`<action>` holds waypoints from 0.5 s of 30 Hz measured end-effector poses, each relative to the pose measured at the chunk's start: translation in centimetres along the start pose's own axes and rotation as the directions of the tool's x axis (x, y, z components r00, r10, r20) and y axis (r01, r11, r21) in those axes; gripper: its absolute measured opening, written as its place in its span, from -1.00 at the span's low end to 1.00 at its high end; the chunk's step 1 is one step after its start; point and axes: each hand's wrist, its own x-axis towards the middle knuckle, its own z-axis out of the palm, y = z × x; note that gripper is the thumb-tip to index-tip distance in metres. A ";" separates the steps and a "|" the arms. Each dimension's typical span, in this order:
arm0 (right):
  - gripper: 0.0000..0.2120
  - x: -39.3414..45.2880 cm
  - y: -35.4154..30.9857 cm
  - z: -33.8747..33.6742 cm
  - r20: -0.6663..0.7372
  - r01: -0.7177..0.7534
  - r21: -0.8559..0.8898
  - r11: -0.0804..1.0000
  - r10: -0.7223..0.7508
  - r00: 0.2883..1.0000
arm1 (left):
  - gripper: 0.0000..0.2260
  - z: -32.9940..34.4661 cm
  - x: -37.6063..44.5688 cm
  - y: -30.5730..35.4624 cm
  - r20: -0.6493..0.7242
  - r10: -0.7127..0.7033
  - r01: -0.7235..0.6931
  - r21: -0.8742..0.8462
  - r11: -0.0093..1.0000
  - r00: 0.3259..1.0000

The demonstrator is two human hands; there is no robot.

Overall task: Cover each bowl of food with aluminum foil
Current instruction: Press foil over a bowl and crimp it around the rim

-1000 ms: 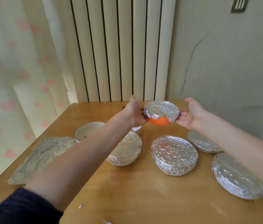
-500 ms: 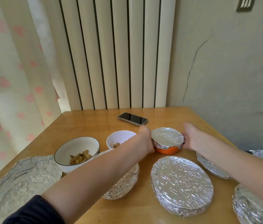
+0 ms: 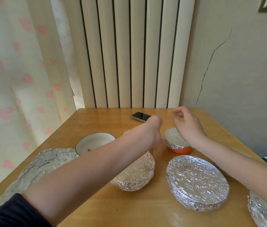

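A: Foil sheet point(image 3: 36, 167) is seen flat at lower left, beside the uncovered white bowl point(image 3: 95, 142) left of centre.
B: Left hand point(image 3: 152, 136) is blurred, its grip not readable, yet nearer that bowl. Right hand point(image 3: 186, 126) is seen loosely curled, empty, above the foil-capped orange bowl point(image 3: 178, 145).

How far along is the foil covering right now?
Done: the orange bowl sits wrapped on the table, as do the deep bowl and oval dish. In hand: nothing; the left hand and right hand are empty. Left: the black-rimmed white bowl is uncovered; a foil sheet lies beside it.
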 end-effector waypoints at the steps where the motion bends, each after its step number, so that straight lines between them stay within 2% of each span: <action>1: -0.77 -0.6 -0.8 0.4 0.020 0.051 0.022 0.998 -0.051 0.998 | -0.74 -1.0 -0.5 0.5 0.039 0.048 -0.048 0.005 0.999 0.998; 4: -0.77 -3.1 -3.3 1.6 0.136 0.225 0.030 0.974 -0.227 0.964 | -0.78 -7.3 -4.0 1.8 0.133 0.207 -0.227 0.158 0.961 0.969; 6: -0.77 -5.2 -5.8 2.6 0.211 0.314 0.046 0.948 -0.316 0.925 | -0.78 -12.7 -5.9 2.0 0.049 0.390 -0.383 0.331 0.862 0.920; 7: -0.77 -6.5 -7.1 3.1 0.248 0.348 0.069 0.935 -0.354 0.902 | -0.80 -15.6 -6.6 1.8 -0.028 0.509 -0.427 0.508 0.748 0.860; 8: -0.77 -7.9 -8.4 3.6 0.282 0.382 0.088 0.920 -0.390 0.876 | -0.81 -18.5 -7.4 1.3 -0.080 0.615 -0.373 0.730 0.572 0.784; 9: -0.75 -9.4 -9.7 4.3 0.332 0.410 0.118 0.905 -0.425 0.842 | -0.83 -21.1 -8.3 0.5 -0.072 0.679 -0.237 0.906 0.351 0.731; 10: -0.74 -10.8 -10.7 5.2 0.399 0.430 0.150 0.890 -0.452 0.798 | -0.82 -23.6 -9.3 -0.5 -0.038 0.678 -0.099 0.982 0.163 0.734; 11: -0.72 -12.3 -11.7 6.3 0.473 0.462 0.163 0.872 -0.480 0.739 | -0.80 -26.1 -9.9 -1.6 -0.008 0.625 -0.013 1.000 0.028 0.781; 12: -0.70 -13.8 -12.4 7.8 0.537 0.511 0.151 0.846 -0.504 0.677 | -0.76 -28.1 -10.7 -2.9 -0.005 0.538 0.025 0.999 -0.030 0.843; 14: -0.65 -15.9 -13.1 11.2 0.649 0.596 0.061 0.801 -0.485 0.586 | -0.66 -30.5 -12.3 -5.7 -0.043 0.378 0.039 0.999 0.019 0.925; 15: -0.62 -16.7 -13.1 12.9 0.698 0.622 0.020 0.783 -0.456 0.552 | -0.66 -31.0 -13.1 -7.0 -0.023 0.355 0.000 0.998 0.064 0.935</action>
